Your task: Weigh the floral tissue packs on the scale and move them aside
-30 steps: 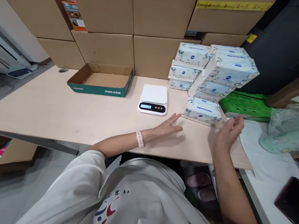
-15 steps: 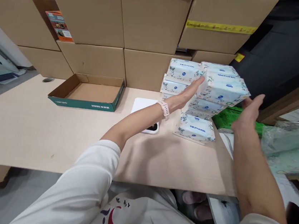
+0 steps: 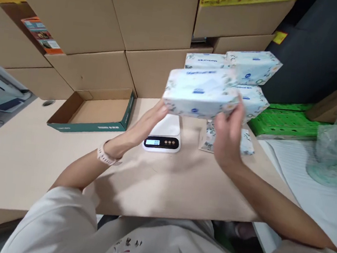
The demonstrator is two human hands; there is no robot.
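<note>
A tissue pack [image 3: 201,93] has been lifted off the stack [image 3: 247,76] since half a second ago and is now held in the air above the scale [image 3: 163,136], clasped at its left end by the left hand [image 3: 144,125] and at its right end by the right hand [image 3: 226,135]. The scale is thus brought within reach for a weighing, its plate being bare. The fingers behind the pack are hidden, the scale's reading is too small to be read, and the pack [image 3: 246,137] lying on the desk [image 3: 31,159] is half covered by the right hand.
</note>
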